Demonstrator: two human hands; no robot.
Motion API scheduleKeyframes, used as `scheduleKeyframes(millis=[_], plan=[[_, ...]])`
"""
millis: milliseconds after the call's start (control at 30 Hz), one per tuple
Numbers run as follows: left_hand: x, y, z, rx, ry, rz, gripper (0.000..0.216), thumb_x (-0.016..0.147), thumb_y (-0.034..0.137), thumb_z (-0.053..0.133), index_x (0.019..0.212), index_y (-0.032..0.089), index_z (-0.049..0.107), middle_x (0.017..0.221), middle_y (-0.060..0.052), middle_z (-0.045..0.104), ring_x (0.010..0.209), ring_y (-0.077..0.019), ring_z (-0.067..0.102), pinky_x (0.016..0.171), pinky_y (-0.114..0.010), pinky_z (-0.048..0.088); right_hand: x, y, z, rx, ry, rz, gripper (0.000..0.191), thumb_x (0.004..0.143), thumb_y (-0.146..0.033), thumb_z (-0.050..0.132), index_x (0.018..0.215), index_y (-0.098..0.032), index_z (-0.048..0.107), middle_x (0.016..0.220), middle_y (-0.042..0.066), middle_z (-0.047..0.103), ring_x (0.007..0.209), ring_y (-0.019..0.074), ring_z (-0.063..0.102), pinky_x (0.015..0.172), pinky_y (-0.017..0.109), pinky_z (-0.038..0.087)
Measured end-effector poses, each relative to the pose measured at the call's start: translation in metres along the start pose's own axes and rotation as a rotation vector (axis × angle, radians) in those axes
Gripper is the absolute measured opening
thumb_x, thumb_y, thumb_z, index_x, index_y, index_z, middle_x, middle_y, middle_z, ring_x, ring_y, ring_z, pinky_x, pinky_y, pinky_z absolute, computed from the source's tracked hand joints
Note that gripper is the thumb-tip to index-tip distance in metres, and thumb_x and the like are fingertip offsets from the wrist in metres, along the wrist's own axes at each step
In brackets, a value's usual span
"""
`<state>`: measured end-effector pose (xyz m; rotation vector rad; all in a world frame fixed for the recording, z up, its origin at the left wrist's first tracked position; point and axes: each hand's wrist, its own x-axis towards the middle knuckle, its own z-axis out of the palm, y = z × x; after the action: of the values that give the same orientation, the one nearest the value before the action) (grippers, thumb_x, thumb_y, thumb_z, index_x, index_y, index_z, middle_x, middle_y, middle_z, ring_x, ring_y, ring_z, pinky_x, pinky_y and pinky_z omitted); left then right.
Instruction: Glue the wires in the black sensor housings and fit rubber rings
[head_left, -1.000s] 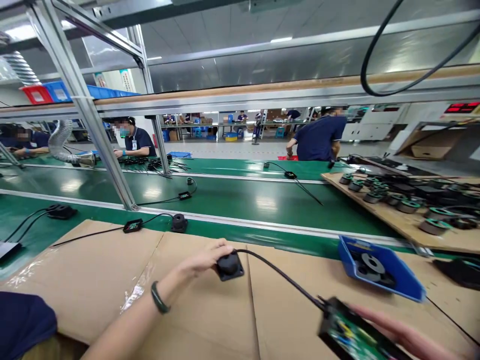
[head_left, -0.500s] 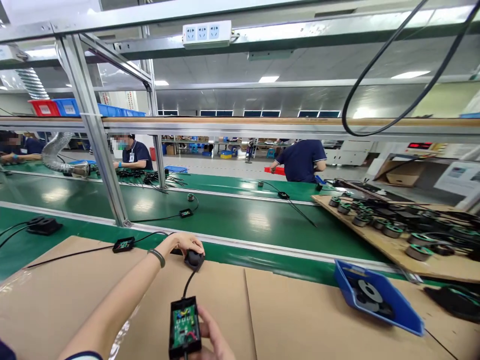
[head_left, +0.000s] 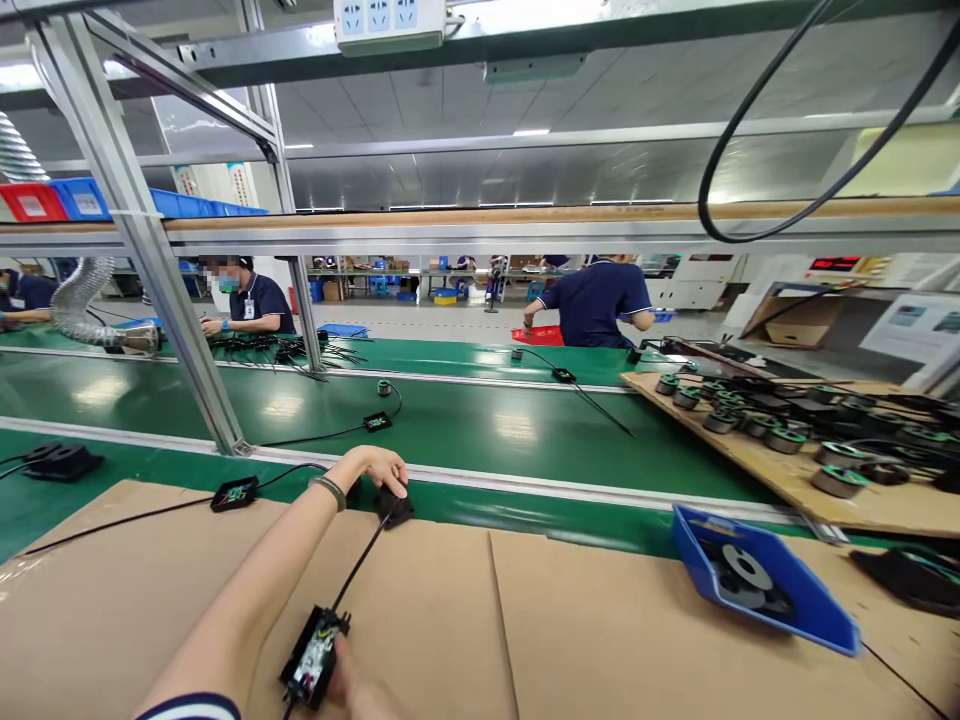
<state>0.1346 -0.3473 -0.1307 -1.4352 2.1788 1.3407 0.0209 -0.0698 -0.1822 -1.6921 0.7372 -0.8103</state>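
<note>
My left hand (head_left: 375, 470) reaches forward to the far edge of the cardboard sheet (head_left: 585, 620) and grips a black round part (head_left: 394, 505). A black cable (head_left: 360, 562) runs from that part back to a small open black box with a green circuit board (head_left: 311, 658). My right hand (head_left: 352, 680) holds that box near the bottom edge of the view; only a few fingers show.
A green conveyor belt (head_left: 465, 425) runs across behind the cardboard, carrying similar cabled units (head_left: 234, 493). A blue bin (head_left: 761, 585) with round parts sits at right. A wooden board (head_left: 810, 470) holds several coils. Aluminium frame posts (head_left: 172, 290) stand at left. Other people work across the belt.
My left hand has carried the round part forward to the cardboard's far edge. My right hand has brought the circuit box from the right to the lower middle and tilted it.
</note>
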Motion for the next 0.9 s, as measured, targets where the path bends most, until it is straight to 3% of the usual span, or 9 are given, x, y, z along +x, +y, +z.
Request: scheduleKeyframes(millis=[100,233,333,500,767,900], plan=[[0.002,-0.005,0.000,-0.008,0.040,-0.089,0.025,0.091,0.029,0.062,0.110,0.014,0.059,0.101,-0.006,0.062,0.080,-0.0160,0.063,0.068,-0.032,0.057,0.024,0.001,-0.056,-0.145,0.069,-0.021,0.020,0.077,-0.020,0.064,0.097,-0.022,0.063,0.073,0.000,0.057,0.067,0.0189,0.060,0.067,0.032,0.053],[-0.001,-0.007,0.007,-0.065,0.135,-0.101,0.026,0.091,0.028,0.062,0.113,0.014,0.057,0.098,-0.005,0.062,0.075,-0.0143,0.062,0.063,-0.029,0.056,0.078,0.007,-0.133,-0.362,0.189,-0.088,0.036,0.067,0.001,0.057,0.097,-0.018,0.056,0.106,0.010,0.057,0.101,0.0279,0.055,0.093,0.047,0.043],[-0.005,-0.008,0.015,-0.133,0.214,-0.077,0.025,0.091,0.027,0.062,0.111,0.013,0.058,0.097,-0.004,0.062,0.074,-0.0139,0.062,0.063,-0.028,0.056,0.108,0.020,-0.164,-0.432,0.126,-0.171,0.046,0.062,0.004,0.066,0.102,-0.018,0.057,0.122,0.011,0.056,0.118,0.0290,0.049,0.103,0.046,0.037],[-0.013,-0.015,0.031,-0.271,0.360,-0.053,0.023,0.091,0.028,0.063,0.107,0.013,0.059,0.094,-0.003,0.063,0.074,-0.0144,0.062,0.066,-0.030,0.055,0.119,0.048,-0.169,-0.453,0.042,-0.265,0.024,0.076,-0.005,0.067,0.095,-0.019,0.063,0.111,0.007,0.067,0.104,0.0243,0.063,0.094,0.039,0.047],[-0.040,-0.024,0.077,-0.547,0.538,0.195,0.022,0.090,0.027,0.063,0.106,0.013,0.061,0.106,-0.007,0.065,0.098,-0.0209,0.063,0.089,-0.043,0.052,0.115,0.069,-0.164,-0.511,0.097,-0.333,0.021,0.081,-0.013,0.066,0.101,-0.017,0.067,0.129,0.018,0.060,0.119,0.0290,0.057,0.102,0.045,0.044],[-0.039,-0.024,0.098,-0.589,0.683,0.255,0.023,0.091,0.028,0.061,0.108,0.012,0.059,0.105,-0.008,0.065,0.098,-0.0215,0.063,0.090,-0.043,0.051,0.119,0.070,-0.158,-0.509,0.088,-0.356,0.013,0.080,-0.017,0.070,0.091,-0.021,0.066,0.125,0.013,0.063,0.122,0.0279,0.054,0.101,0.042,0.045]])
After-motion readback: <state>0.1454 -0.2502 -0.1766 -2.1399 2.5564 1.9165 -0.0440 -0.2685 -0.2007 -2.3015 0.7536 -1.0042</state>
